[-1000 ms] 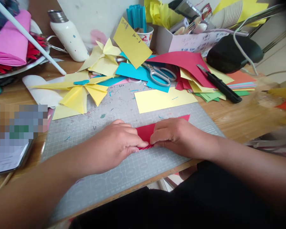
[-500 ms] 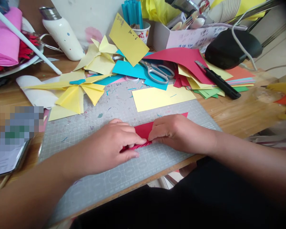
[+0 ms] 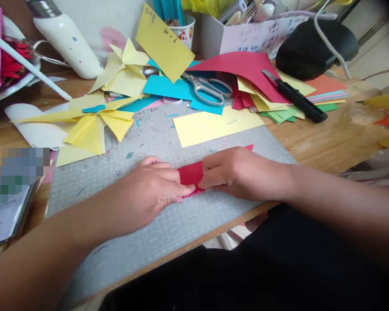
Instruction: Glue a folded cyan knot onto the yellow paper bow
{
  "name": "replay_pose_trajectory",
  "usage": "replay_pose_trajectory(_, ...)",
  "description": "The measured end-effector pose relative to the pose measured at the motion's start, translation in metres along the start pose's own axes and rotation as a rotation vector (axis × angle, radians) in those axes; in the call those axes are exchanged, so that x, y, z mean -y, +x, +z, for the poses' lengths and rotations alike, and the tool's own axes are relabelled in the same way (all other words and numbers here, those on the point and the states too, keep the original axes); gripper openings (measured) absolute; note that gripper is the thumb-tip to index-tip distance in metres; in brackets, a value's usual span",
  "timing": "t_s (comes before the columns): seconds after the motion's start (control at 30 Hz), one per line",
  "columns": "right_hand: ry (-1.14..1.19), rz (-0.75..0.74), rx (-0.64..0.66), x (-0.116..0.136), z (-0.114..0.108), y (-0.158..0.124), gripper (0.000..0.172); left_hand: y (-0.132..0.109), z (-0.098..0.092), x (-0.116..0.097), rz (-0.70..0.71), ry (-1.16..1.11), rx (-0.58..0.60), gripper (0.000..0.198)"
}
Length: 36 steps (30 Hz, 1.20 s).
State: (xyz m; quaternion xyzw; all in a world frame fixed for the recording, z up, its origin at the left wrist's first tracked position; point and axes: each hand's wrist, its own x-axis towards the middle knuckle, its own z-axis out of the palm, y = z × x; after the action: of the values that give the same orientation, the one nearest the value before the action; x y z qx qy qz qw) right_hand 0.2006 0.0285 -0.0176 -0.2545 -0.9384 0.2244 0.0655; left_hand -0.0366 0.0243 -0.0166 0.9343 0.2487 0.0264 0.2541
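A strip of red paper (image 3: 192,173) lies on the grey cutting mat (image 3: 168,237), its near edge folded into small ridges. My left hand (image 3: 157,185) grips the left part of that folded edge, fingers bent together and covering the paper's left end. From the right, my right hand (image 3: 233,172) pinches the same edge, with its fingertips close to my left fingertips. The paper's far right corner shows beyond my right hand. A pale yellow sheet (image 3: 210,127) lies flat on the mat behind the hands.
Behind are scissors (image 3: 210,91), a black craft knife (image 3: 298,101), yellow folded paper shapes (image 3: 87,125), coloured sheets and a white bottle (image 3: 68,43). A phone (image 3: 9,216) sits at the left, a yellow glue gun (image 3: 387,116) at the right.
The view has shifted slightly, so the table items appear higher and further left. My left thumb is tucked closer to the fold, and both hands remain on the red paper.
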Motion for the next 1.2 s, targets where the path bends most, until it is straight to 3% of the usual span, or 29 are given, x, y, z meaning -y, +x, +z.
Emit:
replay_pose_trajectory(0.5,0.037,-0.198,-0.083,-0.024,0.008,0.000,0.016,-0.001,-0.001,0.018,-0.010,0.082,-0.003,0.020)
replay_pose_trajectory(0.87,0.217,-0.029,-0.040,-0.019,0.004,0.003,0.009,-0.002,0.001,0.021,-0.021,0.095,-0.011,0.031)
replay_pose_trajectory(1.2,0.260,0.004,0.003,-0.020,-0.001,0.003,0.010,-0.001,0.001,0.014,0.009,0.118,-0.029,0.032)
